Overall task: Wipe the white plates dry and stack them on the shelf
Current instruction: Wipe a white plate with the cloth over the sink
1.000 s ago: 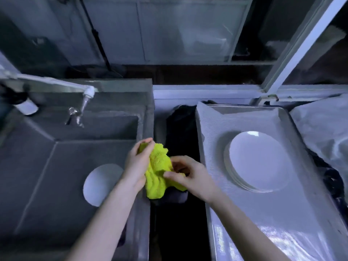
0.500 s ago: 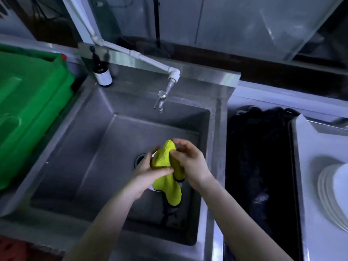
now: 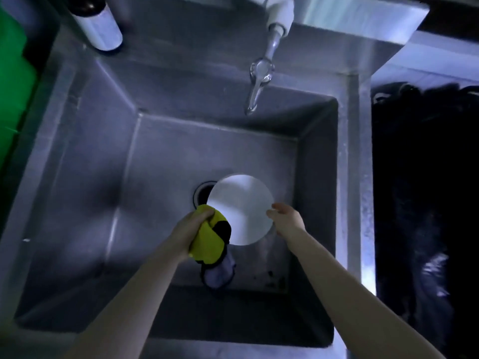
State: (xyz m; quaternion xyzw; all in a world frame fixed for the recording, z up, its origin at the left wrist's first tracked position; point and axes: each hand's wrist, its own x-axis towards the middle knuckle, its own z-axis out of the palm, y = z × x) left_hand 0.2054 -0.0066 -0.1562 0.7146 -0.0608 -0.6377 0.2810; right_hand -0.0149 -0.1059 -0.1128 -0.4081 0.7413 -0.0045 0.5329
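A single white plate (image 3: 241,208) lies on the bottom of the steel sink (image 3: 103,177), partly over the drain (image 3: 201,195). My left hand (image 3: 190,230) grips a bunched yellow cloth (image 3: 210,246) at the plate's near-left edge; the cloth hangs down and covers that part of the rim. At the plate's right rim is my right hand (image 3: 285,220), fingers stretched toward the edge, fingertips at or just touching it, holding nothing. The stack of dried plates is out of view.
A tap spout (image 3: 259,73) hangs over the back of the sink. A dark bottle with a white label (image 3: 97,24) stands on the back-left ledge. A green crate (image 3: 13,86) borders the left. A dark gap (image 3: 425,203) lies right of the sink wall.
My view has swung left from the tray with stacked plates to straight over the sink. My right hand has let go of the cloth and reached to the plate's rim; the left keeps the cloth.
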